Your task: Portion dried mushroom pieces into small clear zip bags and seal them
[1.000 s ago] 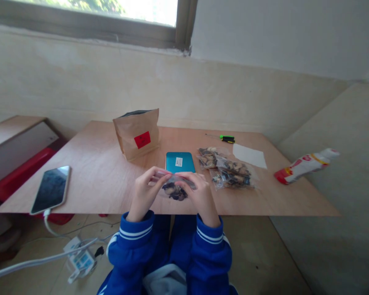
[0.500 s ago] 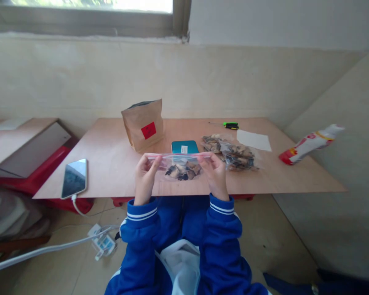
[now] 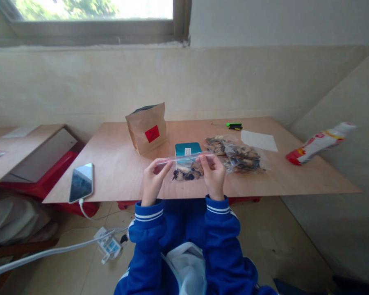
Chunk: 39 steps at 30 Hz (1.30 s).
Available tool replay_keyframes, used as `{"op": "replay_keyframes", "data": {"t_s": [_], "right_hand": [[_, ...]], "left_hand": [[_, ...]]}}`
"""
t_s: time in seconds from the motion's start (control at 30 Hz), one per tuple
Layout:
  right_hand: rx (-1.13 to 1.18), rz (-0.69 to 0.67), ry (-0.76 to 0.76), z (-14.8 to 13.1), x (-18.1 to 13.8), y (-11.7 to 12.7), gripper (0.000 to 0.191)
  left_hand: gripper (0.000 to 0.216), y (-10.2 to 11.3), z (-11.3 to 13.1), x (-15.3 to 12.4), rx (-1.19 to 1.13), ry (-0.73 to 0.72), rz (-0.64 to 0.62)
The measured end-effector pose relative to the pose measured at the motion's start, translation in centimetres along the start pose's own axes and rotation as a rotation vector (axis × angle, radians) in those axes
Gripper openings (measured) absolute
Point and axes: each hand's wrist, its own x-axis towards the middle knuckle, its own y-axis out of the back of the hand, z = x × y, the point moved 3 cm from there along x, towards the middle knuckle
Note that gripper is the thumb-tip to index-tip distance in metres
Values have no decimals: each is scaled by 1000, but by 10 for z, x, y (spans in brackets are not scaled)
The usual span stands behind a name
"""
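I hold a small clear zip bag (image 3: 187, 169) with dark dried pieces in its bottom, above the near edge of the wooden table (image 3: 117, 164). My left hand (image 3: 153, 180) pinches the left end of the bag's top strip. My right hand (image 3: 213, 174) pinches the strip further right. Both hands are closed on the bag, which tilts up to the right. Just behind it lies a teal box (image 3: 188, 149) with a white label.
A brown paper pouch (image 3: 147, 129) with a red label stands at the back. Filled clear bags (image 3: 235, 152) lie to the right, with a white paper (image 3: 258, 140) and a green screwdriver (image 3: 233, 126). A phone (image 3: 81, 182) charges at left. A red-white bottle (image 3: 321, 142) lies far right.
My hands first spread apart along the bag's top strip, stretching it level, then came closer again with the right end raised. The camera view shifted slightly.
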Motion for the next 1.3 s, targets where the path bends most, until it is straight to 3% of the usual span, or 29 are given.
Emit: {"op": "replay_keyframes", "data": {"t_s": [0.2,0.37,0.5,0.77,0.87,0.97,1.1,1.3], "right_hand": [[42,-87,-69,13,-1,-4,29],[145,-270,-129,22,-4,-11,32],[99,-277,-123,24,-5,-14,24],[154,-218,-155,22,-6,-14,23],[146,-259,-168,25,-5,-14,24],[31,-320,-81,24,-2,-12,22],[-191,-302,130,11,4,-5,33],[-552,-331,414,-20,1,-8,7]], "left_hand": [[16,-3,-3,-2,-44,-52,151],[17,-1,-5,-3,-38,-43,196],[18,1,-6,-2,-28,-37,179],[23,0,-17,-1,-69,36,17],[23,1,-20,1,-49,32,46],[22,4,-22,1,-11,15,88],[20,5,-18,1,58,-21,63],[13,0,-6,1,113,-115,35]]}}
